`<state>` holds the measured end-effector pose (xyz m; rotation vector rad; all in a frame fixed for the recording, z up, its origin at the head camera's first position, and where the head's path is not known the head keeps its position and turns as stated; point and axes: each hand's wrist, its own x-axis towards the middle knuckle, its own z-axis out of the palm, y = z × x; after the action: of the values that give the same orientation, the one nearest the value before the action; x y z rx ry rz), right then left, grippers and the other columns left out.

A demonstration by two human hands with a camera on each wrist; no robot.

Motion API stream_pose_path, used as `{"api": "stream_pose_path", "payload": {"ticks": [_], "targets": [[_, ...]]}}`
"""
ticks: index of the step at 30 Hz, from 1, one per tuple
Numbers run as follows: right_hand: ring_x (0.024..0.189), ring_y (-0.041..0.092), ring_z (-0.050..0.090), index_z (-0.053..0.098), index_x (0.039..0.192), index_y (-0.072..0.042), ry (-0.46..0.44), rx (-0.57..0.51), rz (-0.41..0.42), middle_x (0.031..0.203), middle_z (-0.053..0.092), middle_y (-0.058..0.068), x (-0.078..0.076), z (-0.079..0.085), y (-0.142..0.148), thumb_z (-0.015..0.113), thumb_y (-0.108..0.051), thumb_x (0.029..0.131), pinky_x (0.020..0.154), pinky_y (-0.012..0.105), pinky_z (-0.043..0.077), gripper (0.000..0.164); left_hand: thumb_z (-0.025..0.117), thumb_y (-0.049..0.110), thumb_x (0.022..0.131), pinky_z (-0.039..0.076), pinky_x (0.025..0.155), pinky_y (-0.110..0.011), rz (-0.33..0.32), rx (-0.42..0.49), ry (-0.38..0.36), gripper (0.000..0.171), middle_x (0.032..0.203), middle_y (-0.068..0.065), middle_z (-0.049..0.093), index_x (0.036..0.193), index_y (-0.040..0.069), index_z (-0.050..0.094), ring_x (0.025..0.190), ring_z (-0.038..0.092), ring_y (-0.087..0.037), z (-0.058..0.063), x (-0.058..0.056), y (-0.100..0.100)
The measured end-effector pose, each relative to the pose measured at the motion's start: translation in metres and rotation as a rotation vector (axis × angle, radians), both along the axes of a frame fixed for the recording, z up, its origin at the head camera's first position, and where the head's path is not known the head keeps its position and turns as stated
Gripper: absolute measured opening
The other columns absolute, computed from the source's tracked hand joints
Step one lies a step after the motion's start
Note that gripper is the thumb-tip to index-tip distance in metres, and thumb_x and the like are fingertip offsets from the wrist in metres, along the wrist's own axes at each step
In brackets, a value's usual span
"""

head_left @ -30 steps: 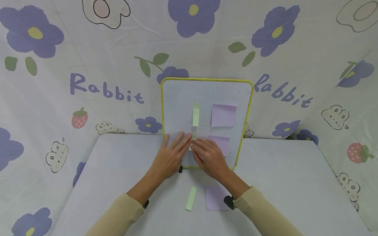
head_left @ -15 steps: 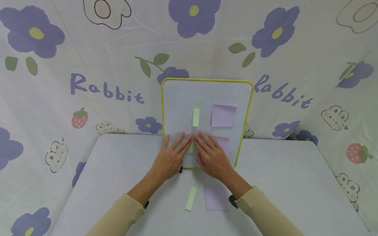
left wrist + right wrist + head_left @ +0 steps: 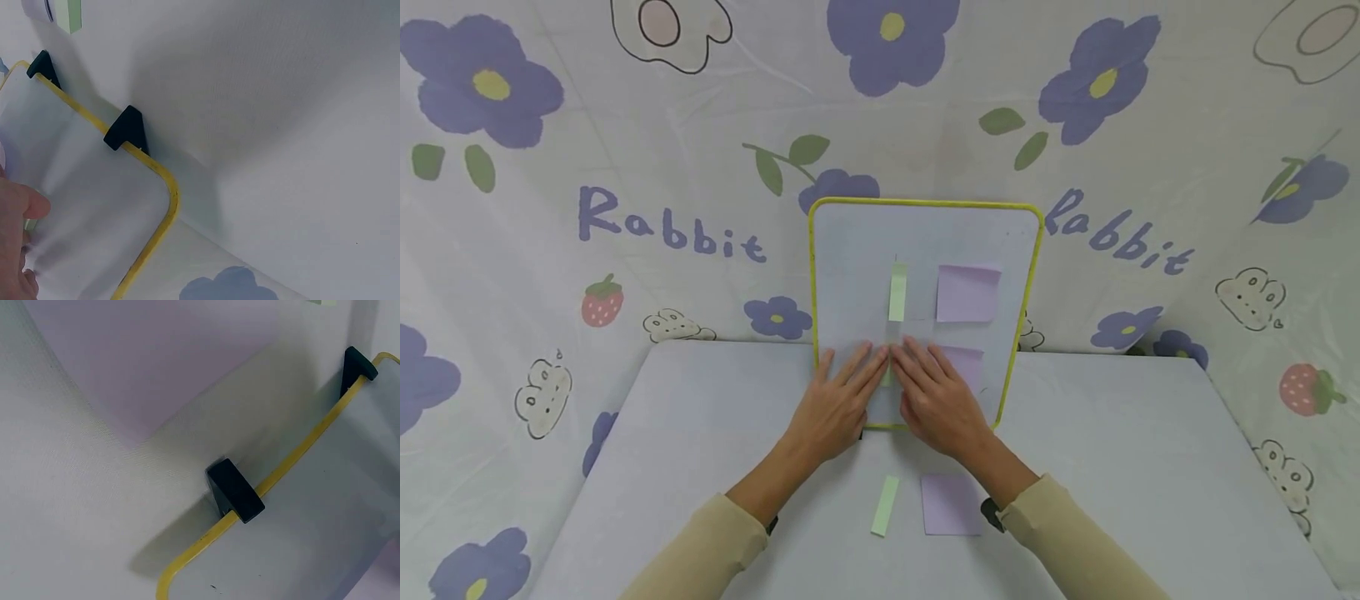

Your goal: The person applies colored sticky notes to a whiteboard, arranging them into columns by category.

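Observation:
A whiteboard [image 3: 850, 275] with a yellow rim stands upright. On its lower part, a pale green sticky strip [image 3: 887, 377] lies between my hands, mostly covered by fingers. My left hand [image 3: 829, 404] presses its straight fingertips along the strip's left side. From the right, the extended fingers of my right hand [image 3: 943, 400] press at the same strip, overlapping a lower purple sticky note [image 3: 967, 367]. Higher up are another green strip [image 3: 897, 293] and a purple note [image 3: 968, 294]. In the left wrist view, part of the left hand [image 3: 14, 234] shows beside the board.
On the white table [image 3: 1105, 450], nearer to me, lie a loose green strip [image 3: 885, 506] and a purple note [image 3: 951, 505]. Black feet [image 3: 128, 128] hold the board's lower edge. Behind the board hangs a flower-patterned cloth [image 3: 685, 150].
My right hand's fingers, bent at the lower strip a second ago, have straightened and spread flat against the board. Both hands have since slid very slightly down.

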<state>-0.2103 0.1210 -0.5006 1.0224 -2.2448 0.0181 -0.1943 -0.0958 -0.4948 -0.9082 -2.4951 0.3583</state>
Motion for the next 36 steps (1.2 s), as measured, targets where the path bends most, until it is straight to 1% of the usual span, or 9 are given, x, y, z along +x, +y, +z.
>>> {"api": "stream_pose_path", "payload": {"ticks": [5,15,21,25,28,32,34,36], "targets": [[0.140,0.031,0.042,0.059,0.135,0.004,-0.006,0.011,0.002,0.145,0.053,0.015,0.002,-0.002,-0.001,0.070,-0.018,0.084,0.114,0.047,0.031,0.057,0.062,0.032,0.091,0.035,0.108,-0.058,0.000,0.000,-0.002,0.072,0.161,-0.002,0.031,0.154,0.010,0.037,0.148,0.029,-0.023,-0.002,0.002,-0.001],[0.140,0.030,0.042,0.061,0.134,0.003,-0.009,0.024,-0.002,0.144,0.055,0.014,0.004,-0.004,-0.001,0.070,-0.018,0.085,0.114,0.046,0.032,0.054,0.064,0.032,0.090,0.035,0.107,-0.058,-0.006,0.005,0.010,0.072,0.160,-0.002,0.034,0.153,0.010,0.040,0.147,0.031,-0.023,-0.004,0.002,-0.001],[0.141,0.030,0.042,0.060,0.134,0.003,-0.028,0.035,0.001,0.144,0.054,0.014,0.005,-0.006,-0.001,0.067,-0.017,0.087,0.114,0.046,0.031,0.052,0.066,0.033,0.088,0.036,0.107,-0.058,-0.008,0.007,0.009,0.073,0.160,-0.002,0.034,0.153,0.010,0.041,0.147,0.031,-0.023,-0.005,0.003,-0.002],[0.140,0.031,0.042,0.060,0.134,0.003,-0.024,0.028,0.010,0.144,0.054,0.015,0.004,-0.005,-0.001,0.068,-0.017,0.086,0.114,0.047,0.032,0.053,0.067,0.033,0.088,0.036,0.107,-0.057,-0.002,0.002,0.008,0.074,0.160,-0.002,0.033,0.153,0.010,0.040,0.147,0.030,-0.023,-0.004,0.003,-0.002],[0.138,0.032,0.044,0.061,0.132,0.003,-0.015,0.012,0.029,0.142,0.056,0.015,0.003,-0.005,0.000,0.071,-0.017,0.083,0.113,0.048,0.033,0.054,0.068,0.034,0.088,0.036,0.107,-0.057,-0.003,-0.003,0.005,0.075,0.160,-0.002,0.033,0.153,0.010,0.040,0.147,0.030,-0.023,-0.004,0.003,-0.002],[0.138,0.033,0.045,0.062,0.132,0.001,-0.026,-0.003,0.055,0.141,0.056,0.016,0.006,0.001,0.005,0.072,-0.015,0.082,0.112,0.049,0.034,0.054,0.069,0.033,0.088,0.036,0.107,-0.059,-0.030,0.028,-0.007,0.074,0.161,-0.004,0.033,0.153,0.010,0.041,0.148,0.029,-0.025,-0.001,0.003,-0.004],[0.138,0.033,0.045,0.061,0.133,0.000,-0.038,-0.016,0.062,0.142,0.055,0.016,0.009,0.006,0.011,0.070,-0.014,0.083,0.113,0.050,0.033,0.053,0.066,0.030,0.088,0.036,0.107,-0.060,-0.042,0.070,-0.001,0.071,0.161,-0.005,0.032,0.152,0.011,0.042,0.148,0.029,-0.026,0.001,0.003,-0.009],[0.139,0.032,0.043,0.059,0.135,-0.001,-0.051,-0.038,0.060,0.144,0.053,0.016,0.012,0.011,0.020,0.064,-0.013,0.086,0.113,0.050,0.032,0.050,0.063,0.026,0.089,0.035,0.107,-0.062,-0.041,0.125,0.012,0.068,0.161,-0.007,0.031,0.153,0.012,0.042,0.148,0.028,-0.027,0.003,0.003,-0.016]]}}
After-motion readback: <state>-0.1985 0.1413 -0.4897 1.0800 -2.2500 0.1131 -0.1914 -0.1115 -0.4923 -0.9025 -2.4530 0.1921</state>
